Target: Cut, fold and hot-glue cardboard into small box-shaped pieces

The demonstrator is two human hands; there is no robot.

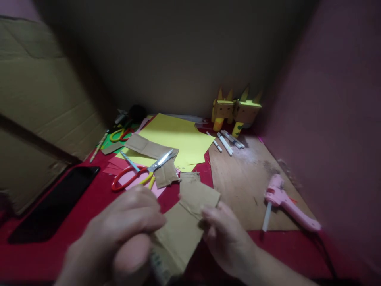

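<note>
A folded piece of brown cardboard (181,230) is held between my two hands near the bottom centre. My left hand (119,234) is closed on its left side, blurred and close to the camera. On the right edge, my right hand (224,238) pinches the cardboard between thumb and fingers. Just beyond it lie scissors (151,168) with red and yellow handles, blades apart. Loose cardboard scraps (166,173) rest beside the scissors, partly over yellow paper (175,135) and pink paper (157,191).
A pink glue gun (285,202) lies on a wooden board (241,186) at right, its cord running down. White markers (224,143) and two cardboard giraffe-like figures (224,109) are behind. A black phone (56,202) lies left, beside a large box (35,99).
</note>
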